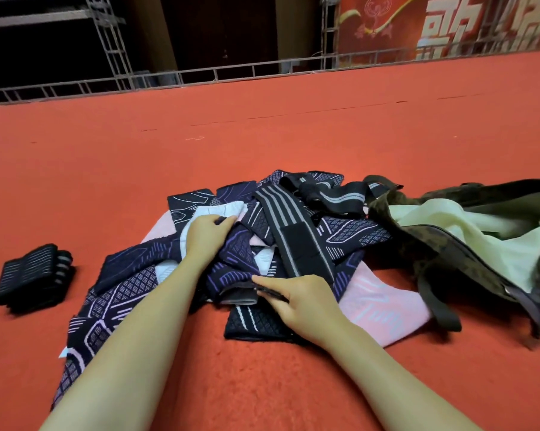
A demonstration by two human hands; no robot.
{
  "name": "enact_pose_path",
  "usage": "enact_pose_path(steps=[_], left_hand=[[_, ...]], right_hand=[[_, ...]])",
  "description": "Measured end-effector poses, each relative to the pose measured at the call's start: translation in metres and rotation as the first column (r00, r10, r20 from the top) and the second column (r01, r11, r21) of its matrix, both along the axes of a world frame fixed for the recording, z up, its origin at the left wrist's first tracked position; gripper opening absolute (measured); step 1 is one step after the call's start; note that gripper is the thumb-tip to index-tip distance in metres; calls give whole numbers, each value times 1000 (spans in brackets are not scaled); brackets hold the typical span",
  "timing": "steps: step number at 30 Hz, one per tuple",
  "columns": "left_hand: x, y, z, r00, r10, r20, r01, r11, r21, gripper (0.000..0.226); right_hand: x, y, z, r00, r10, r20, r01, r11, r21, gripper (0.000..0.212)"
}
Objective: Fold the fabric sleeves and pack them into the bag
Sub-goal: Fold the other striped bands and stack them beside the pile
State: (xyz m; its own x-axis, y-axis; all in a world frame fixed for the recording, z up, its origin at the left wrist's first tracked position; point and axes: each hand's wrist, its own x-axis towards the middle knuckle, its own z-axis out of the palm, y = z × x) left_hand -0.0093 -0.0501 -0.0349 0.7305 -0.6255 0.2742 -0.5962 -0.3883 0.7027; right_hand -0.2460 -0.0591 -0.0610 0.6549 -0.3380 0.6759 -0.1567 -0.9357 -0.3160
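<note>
A heap of fabric sleeves, dark navy with pale line patterns plus pink and white ones, lies on the red carpet in the middle. My left hand grips a navy sleeve near the top of the heap, its fingers curled into the cloth. My right hand pinches the dark edge of a sleeve at the heap's near side. A black strap with grey stripes lies across the heap. To the right lies the dark camouflage bag, open, with pale yellow-green cloth inside. A folded dark sleeve sits apart at the left.
The red carpet stretches far ahead and to both sides. A metal truss frame runs along its far edge, with a red banner behind at the right. The bag's straps trail toward me on the carpet.
</note>
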Motion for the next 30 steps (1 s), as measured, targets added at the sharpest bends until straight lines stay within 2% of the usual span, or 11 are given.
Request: enact_pose_path(steps=[2, 6, 12, 16, 18, 21, 23, 27, 30], left_hand=[[8, -9, 0, 999, 35, 9, -35, 999, 16, 49], [44, -18, 2, 973, 204, -107, -212, 975, -67, 39], [59, -20, -9, 983, 180, 29, -177, 982, -67, 41], [53, -16, -6, 985, 173, 28, -170, 983, -76, 39], [51, -14, -6, 983, 184, 17, -182, 981, -71, 38], [49, -11, -7, 981, 194, 28, -193, 981, -19, 40], [49, -9, -8, 982, 190, 19, -190, 982, -6, 39], [48, -8, -6, 980, 197, -15, -197, 979, -50, 37], [47, -8, -8, 976, 209, -55, -212, 975, -72, 37]], right_hand=[[-2, 2, 0, 1000, -20, 5, 20, 1000, -20, 34], [-19, 4, -7, 998, 15, 58, -18, 999, 50, 29], [-14, 3, -9, 994, 1, 107, -18, 987, 160, 27], [-18, 3, -8, 993, 11, 114, -33, 980, 195, 26], [-25, 6, -2, 982, 31, 184, -79, 961, 264, 26], [-30, -6, 12, 898, -162, 409, -39, 897, 441, 25], [-34, -16, 19, 824, -276, 494, -32, 849, 528, 17], [-40, -22, 23, 767, -382, 515, 54, 839, 541, 20], [-38, -30, 16, 762, -411, 500, 84, 829, 553, 18]])
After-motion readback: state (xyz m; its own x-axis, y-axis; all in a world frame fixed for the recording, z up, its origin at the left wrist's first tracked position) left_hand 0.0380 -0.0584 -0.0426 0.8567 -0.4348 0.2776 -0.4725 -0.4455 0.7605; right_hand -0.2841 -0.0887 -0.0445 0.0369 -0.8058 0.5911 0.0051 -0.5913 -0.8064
